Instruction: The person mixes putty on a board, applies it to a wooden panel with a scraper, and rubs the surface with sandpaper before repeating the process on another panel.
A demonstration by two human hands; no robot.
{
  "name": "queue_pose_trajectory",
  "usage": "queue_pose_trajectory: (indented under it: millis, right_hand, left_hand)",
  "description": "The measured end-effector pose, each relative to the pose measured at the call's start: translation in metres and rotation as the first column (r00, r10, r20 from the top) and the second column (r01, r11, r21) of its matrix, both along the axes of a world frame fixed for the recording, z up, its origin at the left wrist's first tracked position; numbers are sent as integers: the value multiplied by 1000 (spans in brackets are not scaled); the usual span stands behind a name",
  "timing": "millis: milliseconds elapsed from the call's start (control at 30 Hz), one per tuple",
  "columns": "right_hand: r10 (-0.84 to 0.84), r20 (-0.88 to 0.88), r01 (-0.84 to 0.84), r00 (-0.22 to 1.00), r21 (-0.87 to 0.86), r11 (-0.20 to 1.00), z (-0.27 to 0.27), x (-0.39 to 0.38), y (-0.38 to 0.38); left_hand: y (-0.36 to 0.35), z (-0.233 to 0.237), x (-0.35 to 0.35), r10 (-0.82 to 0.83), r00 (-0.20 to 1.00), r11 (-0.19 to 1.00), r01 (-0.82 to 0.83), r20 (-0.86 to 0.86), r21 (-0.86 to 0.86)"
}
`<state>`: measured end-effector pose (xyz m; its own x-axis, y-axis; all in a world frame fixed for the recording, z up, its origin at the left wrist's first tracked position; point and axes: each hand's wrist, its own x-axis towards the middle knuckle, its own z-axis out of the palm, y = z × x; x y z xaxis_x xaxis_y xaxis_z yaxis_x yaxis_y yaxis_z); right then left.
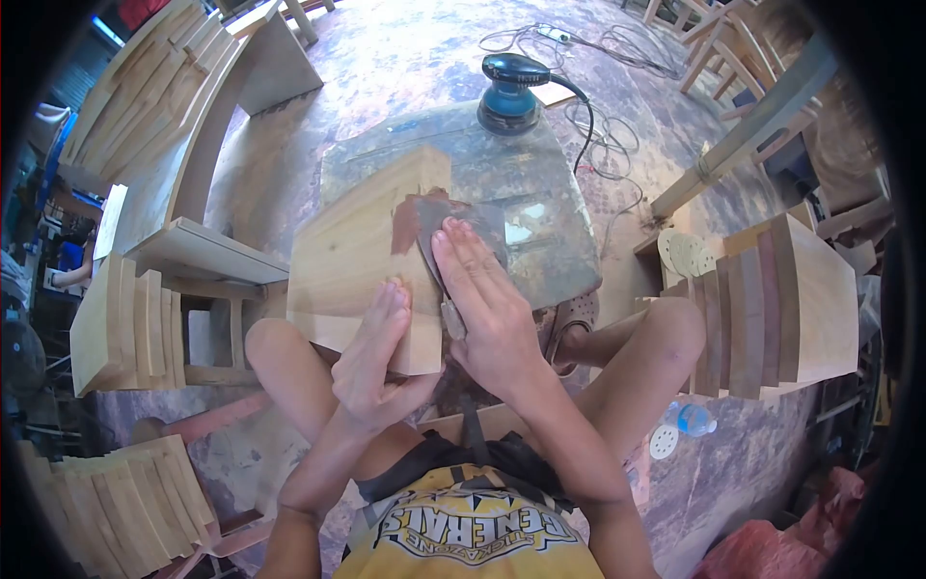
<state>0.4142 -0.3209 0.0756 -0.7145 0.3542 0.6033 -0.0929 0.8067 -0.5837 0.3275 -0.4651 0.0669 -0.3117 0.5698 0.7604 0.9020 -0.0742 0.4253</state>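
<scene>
A thick pale wooden board (352,261) rests tilted in front of me, with a patch of reddish-brown paste (409,220) near its right edge. My left hand (374,352) grips the near end of the board, its fingers lying on the upper face and the thumb around the edge. My right hand (487,314) is closed on a putty knife (431,227), two fingers pressed along its wide grey blade. That blade lies against the board's edge beside the paste. Part of the knife's handle is hidden beneath my palm.
A worn low table (559,203) stands beyond the board, carrying a corded sander (509,96). Stacked wooden pieces (752,309) are at right, with more stacks (130,333) at left. Sanding discs (683,253), a plastic bottle (693,420) and floor cables (617,145) lie around.
</scene>
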Motion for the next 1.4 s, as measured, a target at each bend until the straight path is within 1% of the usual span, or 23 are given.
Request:
queue_pose_trajectory:
  millis: [33,100,133,200,233,300,333,400,433,500,533,567,633,667,733,767,833,867,933,1167,1233,1367,1400]
  right_hand:
    - [-6,-1,6,1000,-2,1000,1,3,0]
    - [-66,107,54,992,116,992,2,9,1]
    - [-74,106,62,992,116,991,4,13,1]
    - [-100,207,58,973,201,978,12,22,0]
    - [-108,205,67,973,197,978,16,27,0]
    - [-118,317,16,941,308,951,27,39,4]
    - [-123,315,21,941,309,951,34,47,8]
    - [-46,429,-99,902,310,946,48,64,21]
    - [-45,423,-98,905,309,946,50,67,27]
    - [8,230,-32,973,97,995,54,64,43]
    - [48,133,-40,990,-67,997,51,57,49]
    - [43,127,-34,991,-70,997,48,49,56]
    - [198,48,-174,979,-310,935,41,34,71]
    - [191,42,-169,981,-310,936,39,30,78]
    - [320,139,-275,937,-269,923,36,24,90]
    - [325,144,-279,935,-270,922,36,23,94]
    - [370,227,-335,901,-180,925,38,21,100]
    - [376,233,-340,897,-182,923,44,21,99]
    - [418,366,-320,832,-299,899,58,21,96]
    - [508,348,-406,788,-327,854,49,18,105]
    - [535,375,-462,757,-272,844,52,21,105]
    - [556,442,-452,704,-326,831,55,35,100]
    - [584,396,-487,709,-324,811,52,36,98]
  left_hand:
    - [1,0,0,-8,1000,1000,8,0,12]
    - [0,-5,-1,-18,999,1000,18,32,18]
    - [-1,-7,-2,-22,998,1000,20,63,24]
    - [-2,-6,-1,-29,998,1000,29,62,4]
    - [-3,-5,-1,-30,998,999,30,59,-11]
    - [-8,-11,1,-29,995,999,31,93,-13]
    - [-9,-13,1,-20,991,1000,22,129,-14]
    - [-10,-12,2,-17,993,1000,19,118,-14]
    - [-11,-11,1,-8,994,1000,10,108,-15]
    - [-12,-10,1,-11,992,1000,12,126,-14]
    - [-13,-11,3,-11,988,1000,13,154,-14]
    - [-15,-12,5,-16,989,1000,19,149,-17]
    - [-15,-13,6,11,986,998,0,168,-70]
    - [-14,-13,5,4,987,997,7,162,-72]
    - [-12,-14,6,-22,992,999,26,122,-29]
    - [-11,-14,7,-17,992,999,21,127,-29]
    - [-6,-14,6,-39,998,999,39,47,2]
    - [-4,-15,7,-33,998,999,33,54,2]
    - [-1,-16,9,-30,999,1000,30,26,-2]
    - [3,-18,10,-13,1000,1000,13,-1,-8]
    - [1,-21,9,-56,998,998,55,-11,-36]
    - [4,-24,11,-63,998,997,62,-16,-43]
    - [5,-24,11,-55,998,998,54,-8,-35]
